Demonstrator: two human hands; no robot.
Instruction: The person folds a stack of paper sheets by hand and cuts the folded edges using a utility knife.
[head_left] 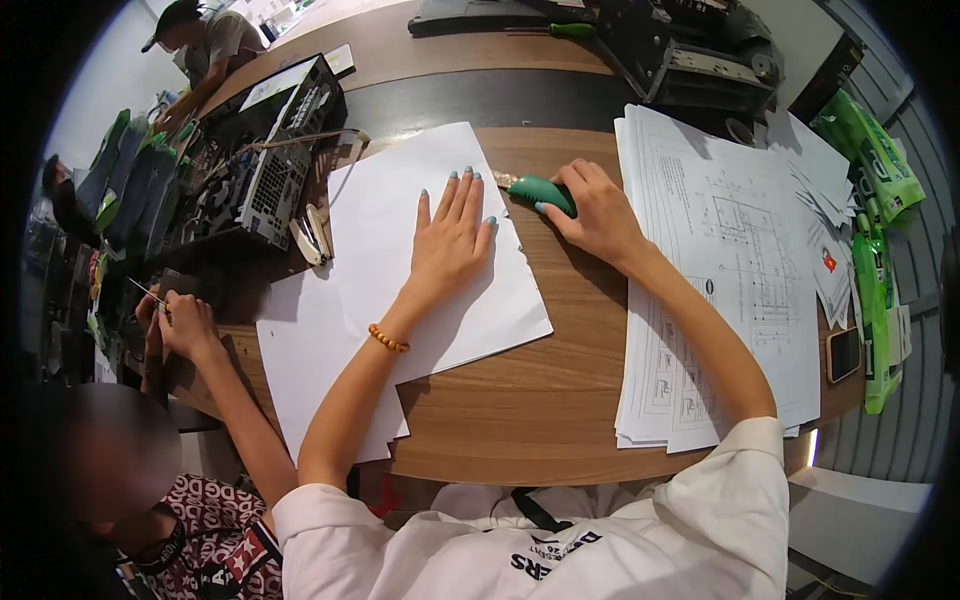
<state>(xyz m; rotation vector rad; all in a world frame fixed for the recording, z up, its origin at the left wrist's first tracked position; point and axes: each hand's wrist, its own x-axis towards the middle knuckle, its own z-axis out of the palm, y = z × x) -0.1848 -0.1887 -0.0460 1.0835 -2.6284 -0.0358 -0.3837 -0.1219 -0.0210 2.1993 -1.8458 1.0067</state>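
My left hand (448,245) lies flat with its fingers stretched out on a stack of blank white paper (390,190). On that wrist is an orange beaded bracelet (388,338). My right hand (600,212) is closed around a green-handled utility knife (540,192); its front end points left, close to the stack's right edge. That edge looks uneven, with small notches. More white sheets (325,375) lie partly under the stack at the lower left. A cream-coloured folding tool (312,237) rests beside the stack's left edge.
Printed diagram sheets (720,260) are piled at right, near a phone (843,355) and green packets (880,250). An opened computer case (265,160) stands at left. Dark machinery (690,60) and a green-handled screwdriver (572,30) lie behind. A co-worker's hand (185,325) works at left.
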